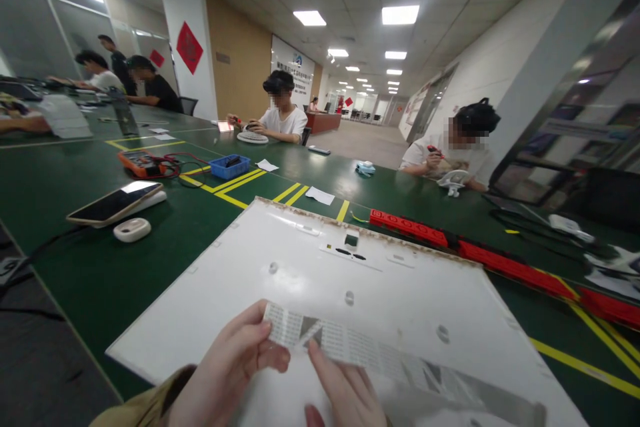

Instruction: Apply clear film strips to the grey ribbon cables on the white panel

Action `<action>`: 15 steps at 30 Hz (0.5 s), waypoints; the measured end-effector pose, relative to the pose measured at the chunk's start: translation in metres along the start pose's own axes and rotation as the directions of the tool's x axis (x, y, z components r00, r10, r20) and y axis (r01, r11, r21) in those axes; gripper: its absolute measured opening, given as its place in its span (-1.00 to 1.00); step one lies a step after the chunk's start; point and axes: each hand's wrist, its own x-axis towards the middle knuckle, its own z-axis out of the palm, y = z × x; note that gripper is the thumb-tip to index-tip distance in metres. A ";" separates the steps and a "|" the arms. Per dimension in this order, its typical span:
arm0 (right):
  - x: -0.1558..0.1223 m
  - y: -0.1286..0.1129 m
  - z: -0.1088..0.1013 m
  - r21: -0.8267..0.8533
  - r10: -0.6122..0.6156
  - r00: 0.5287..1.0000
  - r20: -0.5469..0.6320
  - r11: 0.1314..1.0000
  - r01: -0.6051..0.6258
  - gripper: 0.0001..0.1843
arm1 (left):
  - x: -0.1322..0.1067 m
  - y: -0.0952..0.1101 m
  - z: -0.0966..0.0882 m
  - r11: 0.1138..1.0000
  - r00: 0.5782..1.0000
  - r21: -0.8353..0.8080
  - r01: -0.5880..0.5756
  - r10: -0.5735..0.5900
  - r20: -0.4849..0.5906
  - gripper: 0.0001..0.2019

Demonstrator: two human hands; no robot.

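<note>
Fingers of the left hand [230, 353] pinch one end of a printed strip [350, 341]; the right hand [345, 383] lays a fingertip at its lower edge, though whether it grips I cannot tell. The strip stretches rightward over a glossy white panel [310, 273], brown-stained along its far edge, on a green, yellow-lined desk [80, 280]. Beyond, co-workers [286, 123] sit beneath rectangular ceiling lights [400, 15].

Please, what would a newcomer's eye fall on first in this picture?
Probably the large, flat, white panel lying on the dark green table in the foreground. Next, the long, pale, printed strip over the panel's near part, one end pinched in the person's left grip. Then the row of long, bright red bars beyond the panel, towards the right.
</note>
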 end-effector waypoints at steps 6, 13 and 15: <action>0.001 0.000 0.000 0.017 -0.006 0.998 -0.067 1.000 0.007 -0.43 | 0.000 -0.004 0.000 0.999 0.998 0.015 -0.041 0.040 0.039 -0.73; 0.001 0.002 -0.001 0.062 -0.015 0.999 -0.049 0.998 0.018 -0.49 | -0.004 -0.006 0.002 0.979 0.995 0.181 -0.092 0.099 -0.027 -0.63; 0.002 0.001 -0.001 0.069 -0.007 0.999 -0.049 0.998 0.010 -0.48 | -0.007 -0.006 0.002 0.954 0.986 0.284 -0.097 0.130 -0.100 -0.75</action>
